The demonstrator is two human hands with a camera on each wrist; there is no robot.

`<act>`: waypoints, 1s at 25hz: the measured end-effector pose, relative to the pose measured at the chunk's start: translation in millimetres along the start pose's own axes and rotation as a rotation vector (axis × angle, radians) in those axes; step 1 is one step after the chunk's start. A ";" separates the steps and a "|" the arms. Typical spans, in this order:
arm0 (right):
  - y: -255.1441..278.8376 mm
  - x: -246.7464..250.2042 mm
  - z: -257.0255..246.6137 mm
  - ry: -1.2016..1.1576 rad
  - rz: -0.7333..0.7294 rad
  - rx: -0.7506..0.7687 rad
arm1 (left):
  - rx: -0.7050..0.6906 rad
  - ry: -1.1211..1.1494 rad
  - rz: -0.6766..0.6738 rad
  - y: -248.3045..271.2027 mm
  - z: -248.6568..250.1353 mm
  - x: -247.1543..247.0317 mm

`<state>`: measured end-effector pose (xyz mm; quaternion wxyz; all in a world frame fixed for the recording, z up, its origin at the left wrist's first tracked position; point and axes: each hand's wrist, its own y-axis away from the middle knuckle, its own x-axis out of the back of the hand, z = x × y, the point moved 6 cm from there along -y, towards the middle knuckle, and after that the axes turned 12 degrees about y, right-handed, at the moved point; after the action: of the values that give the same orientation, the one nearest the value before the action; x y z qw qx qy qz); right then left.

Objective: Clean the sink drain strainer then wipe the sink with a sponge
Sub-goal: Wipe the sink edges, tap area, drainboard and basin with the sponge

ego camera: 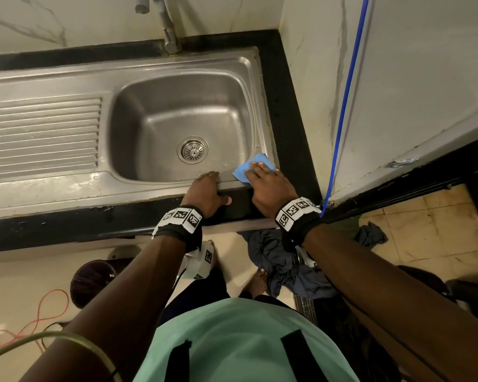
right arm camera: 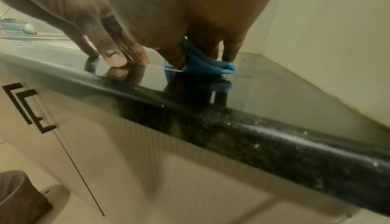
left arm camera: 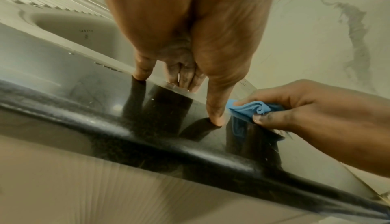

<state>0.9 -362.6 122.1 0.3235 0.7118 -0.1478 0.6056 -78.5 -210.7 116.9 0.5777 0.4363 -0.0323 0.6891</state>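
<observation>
The steel sink (ego camera: 149,188) has its round drain strainer (ego camera: 193,150) seated in the basin floor. A folded blue sponge cloth (ego camera: 246,167) lies on the sink's front right rim corner. My right hand (ego camera: 265,183) presses on it, and in the left wrist view the right hand (left arm camera: 295,107) pinches the blue cloth (left arm camera: 246,109) between thumb and fingers. My left hand (ego camera: 217,188) rests just to its left, straight fingers on the front rim and thumb on the black counter edge, holding nothing. The right wrist view shows the blue cloth (right arm camera: 202,62) bunched under my palm.
A faucet (ego camera: 167,28) stands behind the basin and a ribbed drainboard (ego camera: 42,133) lies to the left. Black counter (ego camera: 287,119) borders the sink, with a wall and a blue cord (ego camera: 345,100) at right. Below are a lined bin (ego camera: 94,279) and dark cloth (ego camera: 282,260).
</observation>
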 end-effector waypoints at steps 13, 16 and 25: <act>64.0 -38.7 -26.9 -0.117 0.060 0.024 | 0.003 -0.037 0.012 3.3 -3.2 -0.9; 76.8 -47.0 -26.3 -0.095 0.062 0.018 | -0.005 -0.041 0.006 4.4 -2.0 -3.1; 61.4 -31.4 -3.1 -0.150 0.061 -0.075 | -0.095 -0.225 -0.017 27.6 22.5 -36.0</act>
<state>-45.5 -412.2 109.4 0.3191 0.7379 -0.2159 0.5541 -90.3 -259.8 120.5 0.5962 0.4833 -0.1257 0.6287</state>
